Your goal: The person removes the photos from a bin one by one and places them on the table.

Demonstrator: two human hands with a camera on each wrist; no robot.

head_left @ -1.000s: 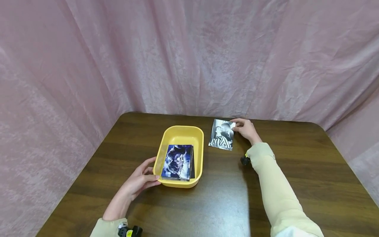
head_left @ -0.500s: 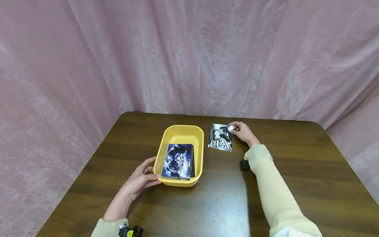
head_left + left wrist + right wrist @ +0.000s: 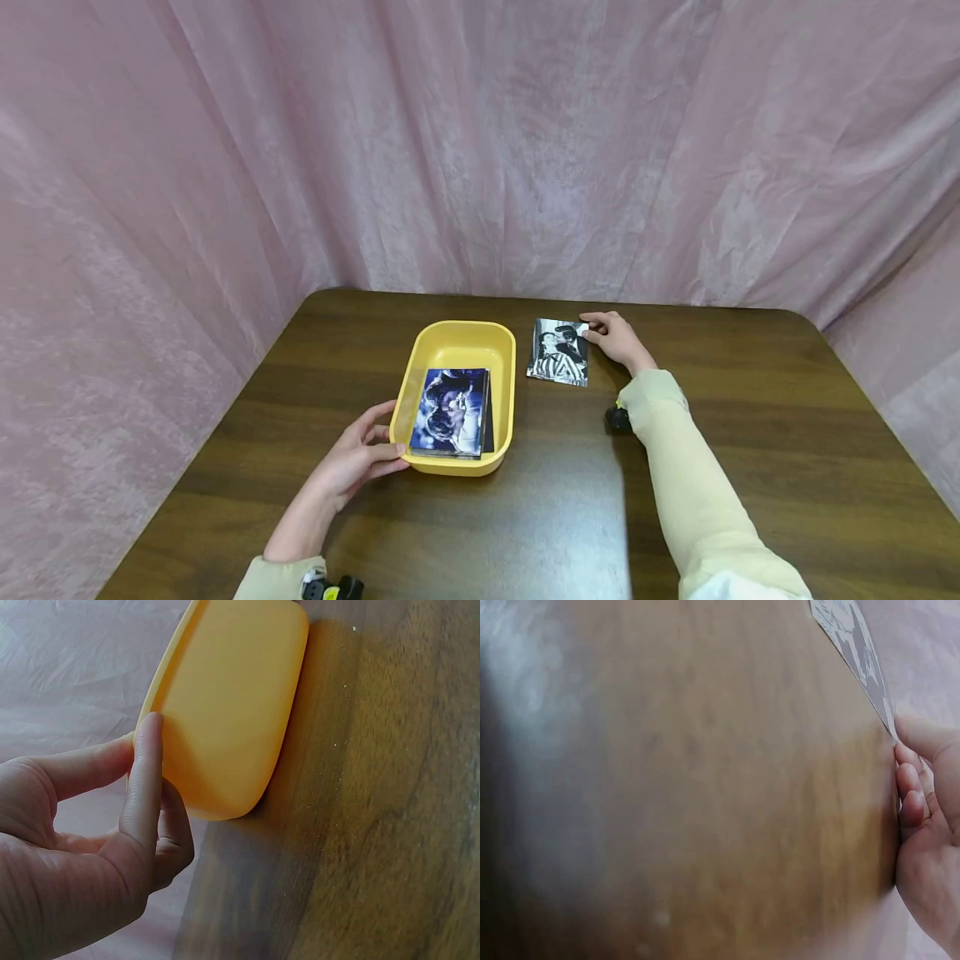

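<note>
In the head view, a yellow plastic tray (image 3: 454,469) sits left of the table's middle. My left hand (image 3: 347,460) pinches its near left corner, thumb on the rim; the left wrist view shows the thumb (image 3: 148,750) and fingers gripping the tray's edge (image 3: 232,697). Inside the tray lies a small stack of photos, topped by a bluish picture (image 3: 448,412). To the right of the tray is a black-and-white photo (image 3: 557,354). My right hand (image 3: 617,340) pinches its far right corner; in the right wrist view the thumb and fingertips meet at the glossy photo's corner (image 3: 859,656).
The dark wooden table (image 3: 750,400) extends wide on both sides. A pink curtain (image 3: 480,150) hangs right behind its far edge and along the left. A small camera is strapped to each wrist.
My right hand has drawn the black-and-white photo slightly nearer and lower toward the table. The left hand keeps its hold on the tray, which has stayed in place.
</note>
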